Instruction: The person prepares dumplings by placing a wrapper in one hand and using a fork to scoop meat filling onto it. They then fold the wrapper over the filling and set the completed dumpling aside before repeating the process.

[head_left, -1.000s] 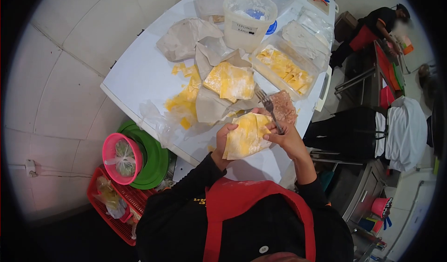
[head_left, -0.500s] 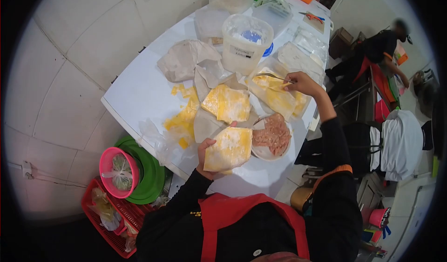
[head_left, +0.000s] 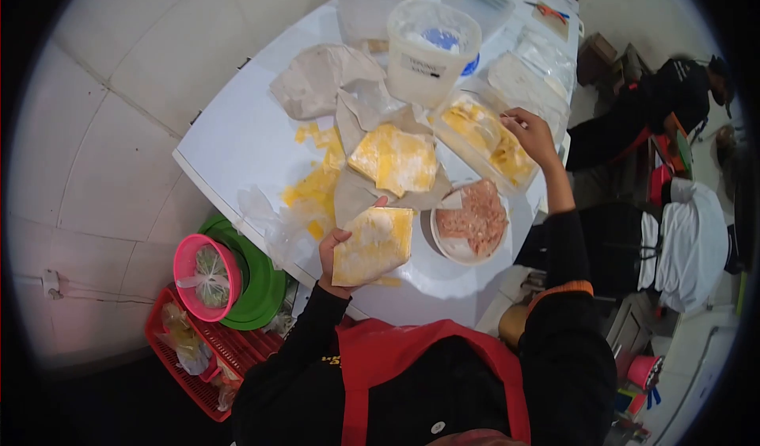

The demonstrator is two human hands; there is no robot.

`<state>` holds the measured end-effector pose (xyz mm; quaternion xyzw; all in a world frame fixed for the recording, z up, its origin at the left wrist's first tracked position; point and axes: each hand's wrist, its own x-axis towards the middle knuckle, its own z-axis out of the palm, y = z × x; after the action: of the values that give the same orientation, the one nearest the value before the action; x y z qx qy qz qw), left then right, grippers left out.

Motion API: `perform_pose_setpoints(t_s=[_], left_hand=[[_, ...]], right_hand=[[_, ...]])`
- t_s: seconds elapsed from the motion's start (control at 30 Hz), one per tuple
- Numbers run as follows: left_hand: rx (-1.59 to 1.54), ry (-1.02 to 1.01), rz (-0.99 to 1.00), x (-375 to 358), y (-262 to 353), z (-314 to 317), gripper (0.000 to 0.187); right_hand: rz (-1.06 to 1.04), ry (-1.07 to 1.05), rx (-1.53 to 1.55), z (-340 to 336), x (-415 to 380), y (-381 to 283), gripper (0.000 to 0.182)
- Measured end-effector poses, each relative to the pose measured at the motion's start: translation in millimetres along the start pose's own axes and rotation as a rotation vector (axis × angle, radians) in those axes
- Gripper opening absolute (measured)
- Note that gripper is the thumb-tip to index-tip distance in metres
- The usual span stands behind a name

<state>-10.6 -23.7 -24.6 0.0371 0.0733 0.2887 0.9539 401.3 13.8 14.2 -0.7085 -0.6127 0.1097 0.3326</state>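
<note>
My left hand [head_left: 331, 257] is closed around a stack of square yellow dough wrappers [head_left: 374, 244] dusted with white flour, held over the table's near edge. Pinched fingers of my right hand [head_left: 529, 133] are at the far right rim of a rectangular clear container [head_left: 475, 157] with yellow, floury pieces inside. The slim metal utensil seen in that hand a moment ago is now mostly hidden. Between my hands sits a white bowl [head_left: 450, 244] of pink minced filling [head_left: 479, 220]. Another wrapper stack [head_left: 393, 161] lies on brown paper.
A flour tub [head_left: 431, 70] stands behind the wrappers. Yellow scraps [head_left: 313, 188] and crumpled plastic [head_left: 269, 224] lie left. Below that side are a pink bucket [head_left: 184, 294] and a red basket [head_left: 178, 351]. A co-worker [head_left: 665, 101] bends at the right.
My right hand has moved from above the container to its rim, and the utensil no longer points left over it. My left hand with the wrappers has shifted slightly left, away from the bowl.
</note>
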Motion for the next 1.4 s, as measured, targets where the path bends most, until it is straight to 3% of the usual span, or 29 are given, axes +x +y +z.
perform_pose_setpoints(t_s=[0.03,0.13,0.17,0.2,0.23,0.33,0.43,0.53,0.83,1.03,1.23,1.4], left_hand=[[0.005,0.010,-0.015,-0.8,-2.1,3.4,0.085],[0.014,0.011,-0.085,0.6,-11.9,-0.2,0.085],[0.018,0.008,-0.114,1.3,-15.8,-1.4,0.085],[0.037,0.010,-0.129,3.0,-19.9,-0.3,0.086],[0.057,0.013,-0.147,6.3,-24.0,2.2,0.086],[0.094,0.035,-0.195,13.7,-34.3,8.9,0.087],[0.076,0.015,-0.231,22.0,-41.4,8.3,0.085],[0.067,-0.006,-0.259,25.1,-44.3,4.2,0.084],[0.060,0.004,-0.265,24.5,-43.3,-11.4,0.082],[0.024,-0.007,-0.259,22.6,-43.8,-6.7,0.081],[0.016,-0.014,-0.255,23.9,-43.6,-7.5,0.078],[-0.016,-0.022,-0.260,23.0,-45.0,-7.4,0.078]], right_hand=[[-0.025,-0.012,0.162,-8.3,-22.0,-2.9,0.027],[0.262,-0.214,0.108,-45.4,-114.2,-76.5,0.025],[0.266,-0.300,0.129,-52.2,-141.6,-95.7,0.025],[0.421,-0.380,0.090,-55.4,-167.3,-106.7,0.028],[0.330,-0.318,0.023,-49.2,-192.9,-114.6,0.029],[0.376,-0.190,-0.336,-30.2,-239.2,-145.0,0.028],[0.502,-0.078,-0.412,-15.7,-250.4,-162.8,0.028],[0.523,-0.109,-0.520,-2.8,-250.9,-163.3,0.029],[0.312,-0.313,-0.559,1.8,-236.4,-172.0,0.038],[0.410,-0.159,-0.590,-0.1,-225.5,-166.8,0.030],[0.345,-0.332,-0.614,0.6,-231.9,-177.3,0.034],[0.380,-0.240,-0.633,-6.4,-225.9,-172.3,0.039]])
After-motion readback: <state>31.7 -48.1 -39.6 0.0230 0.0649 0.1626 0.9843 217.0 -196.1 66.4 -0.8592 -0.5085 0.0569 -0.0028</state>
